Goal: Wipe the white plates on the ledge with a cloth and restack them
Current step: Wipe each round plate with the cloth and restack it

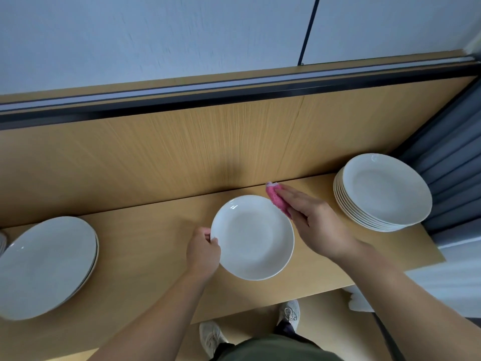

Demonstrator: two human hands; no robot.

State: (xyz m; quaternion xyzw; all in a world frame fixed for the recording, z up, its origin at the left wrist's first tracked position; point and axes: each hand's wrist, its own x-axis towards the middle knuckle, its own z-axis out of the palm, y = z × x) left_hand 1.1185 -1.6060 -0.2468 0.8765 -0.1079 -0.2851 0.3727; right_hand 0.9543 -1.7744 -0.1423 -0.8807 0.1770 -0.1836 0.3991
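My left hand (204, 252) curls its fingers round the rim of the plate (252, 237); my right hand (317, 220), fingers nearly straight, presses the pink cloth (278, 200) just beside it.

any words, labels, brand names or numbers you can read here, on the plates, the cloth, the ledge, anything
There is no readable text, label, brand or number in this view.
The held plate, the right plate stack, the left plate stack, the pink cloth and the wooden ledge show plain surfaces.
The shoes show no legible logo.
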